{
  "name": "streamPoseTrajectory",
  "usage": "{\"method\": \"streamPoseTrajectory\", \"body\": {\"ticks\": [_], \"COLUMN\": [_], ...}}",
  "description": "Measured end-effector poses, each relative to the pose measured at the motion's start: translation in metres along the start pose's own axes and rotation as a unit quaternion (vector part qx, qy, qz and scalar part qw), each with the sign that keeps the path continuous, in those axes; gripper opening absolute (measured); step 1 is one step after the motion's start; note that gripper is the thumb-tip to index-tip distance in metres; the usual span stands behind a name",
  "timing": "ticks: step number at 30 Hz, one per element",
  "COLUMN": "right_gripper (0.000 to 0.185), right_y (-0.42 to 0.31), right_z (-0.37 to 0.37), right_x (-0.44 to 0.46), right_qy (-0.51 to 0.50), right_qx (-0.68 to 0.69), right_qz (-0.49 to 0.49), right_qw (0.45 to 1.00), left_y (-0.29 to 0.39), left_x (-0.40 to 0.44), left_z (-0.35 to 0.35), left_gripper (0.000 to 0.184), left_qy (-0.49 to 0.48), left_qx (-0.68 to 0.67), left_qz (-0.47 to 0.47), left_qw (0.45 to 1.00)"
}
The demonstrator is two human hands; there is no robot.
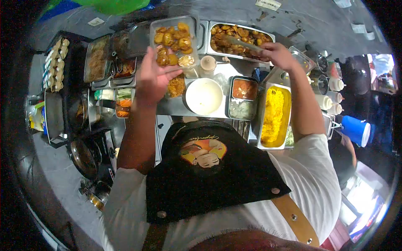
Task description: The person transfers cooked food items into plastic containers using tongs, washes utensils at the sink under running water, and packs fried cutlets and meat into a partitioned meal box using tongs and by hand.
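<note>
My left hand (155,77) is closed around the lower edge of a clear plastic container (194,31), holding it raised and tilted above the counter. Glazed brown potato chunks (171,39) lie in this container. My right hand (278,55) grips what look like metal tongs (245,44), somewhat blurred, whose far end reaches into a steel pan (271,37). More glazed potato chunks (228,30) fill that pan. Below the container, a white bowl (204,96) stands on the counter beside a pale lidded bottle (207,65).
Yellow rice (274,113) fills a deep steel pan at the right. Red sauce (244,89) and a chopped white food (243,109) sit in small containers near the middle. Shredded carrot (123,108) and egg trays (56,65) are at the left. Squeeze bottles (324,101) stand far right.
</note>
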State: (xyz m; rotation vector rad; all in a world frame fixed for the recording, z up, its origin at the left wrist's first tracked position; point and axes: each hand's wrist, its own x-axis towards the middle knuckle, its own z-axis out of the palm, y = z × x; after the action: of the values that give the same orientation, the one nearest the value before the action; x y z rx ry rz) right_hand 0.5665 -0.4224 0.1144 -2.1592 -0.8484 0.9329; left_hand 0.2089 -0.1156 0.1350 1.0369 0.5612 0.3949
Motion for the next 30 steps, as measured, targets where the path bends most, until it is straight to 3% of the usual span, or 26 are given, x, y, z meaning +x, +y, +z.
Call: {"method": "streamPoseTrajectory", "body": {"ticks": [1,3,4,7,10,11,13,16,19,21,23,25,27,30], "right_gripper": [0.03,0.034,0.036,0.03,0.03,0.033,0.037,0.039,0.035,0.034,0.036,0.038,0.042,0.045], "right_y": [-0.006,-0.026,-0.041,-0.102,-0.135,-0.151,-0.175,-0.178,-0.168,-0.152,-0.139,-0.087,-0.041,-0.034], "right_z": [-0.007,-0.029,-0.038,-0.051,-0.03,-0.019,-0.004,-0.001,0.0,-0.016,-0.033,-0.038,-0.03,-0.008], "right_x": [-0.01,-0.03,-0.042,-0.076,-0.086,-0.098,-0.114,-0.123,-0.129,-0.128,-0.127,-0.105,-0.079,-0.057], "right_qy": [0.001,0.014,0.021,0.046,0.086,0.065,0.107,0.106,0.123,0.138,0.149,0.166,0.121,0.053], "right_qx": [0.041,0.046,0.049,0.056,-0.038,-0.055,-0.189,-0.229,-0.176,-0.085,-0.083,-0.236,-0.294,-0.328], "right_qz": [-0.023,0.008,0.025,-0.015,-0.193,-0.141,-0.209,-0.218,-0.248,-0.198,-0.117,-0.12,-0.079,0.004], "right_qw": [0.999,0.999,0.998,0.997,0.977,0.986,0.954,0.943,0.945,0.967,0.978,0.95,0.945,0.943], "left_y": [0.005,0.014,0.014,0.007,0.006,0.008,0.01,0.01,0.01,0.009,0.011,0.014,0.017,0.028], "left_x": [0.0,0.001,0.003,0.009,0.012,0.01,0.009,0.007,0.006,0.006,0.001,-0.003,-0.008,-0.024], "left_z": [0.009,0.035,0.045,0.061,0.078,0.085,0.094,0.092,0.087,0.077,0.067,0.051,0.031,0.011], "left_gripper": [0.068,0.065,0.061,0.059,0.062,0.062,0.063,0.063,0.063,0.063,0.062,0.062,0.062,0.061], "left_qy": [0.008,0.034,0.055,0.004,-0.052,-0.064,-0.08,-0.097,-0.088,-0.076,-0.039,-0.005,0.03,0.011], "left_qx": [-0.003,-0.121,-0.113,-0.116,-0.12,-0.122,-0.129,-0.142,-0.139,-0.145,-0.144,-0.138,-0.129,-0.112], "left_qz": [-0.008,-0.083,-0.088,-0.079,-0.086,-0.089,-0.08,-0.082,-0.084,-0.088,-0.079,-0.079,-0.084,-0.041], "left_qw": [1.0,0.989,0.988,0.99,0.988,0.986,0.985,0.982,0.983,0.983,0.986,0.987,0.988,0.993]}}
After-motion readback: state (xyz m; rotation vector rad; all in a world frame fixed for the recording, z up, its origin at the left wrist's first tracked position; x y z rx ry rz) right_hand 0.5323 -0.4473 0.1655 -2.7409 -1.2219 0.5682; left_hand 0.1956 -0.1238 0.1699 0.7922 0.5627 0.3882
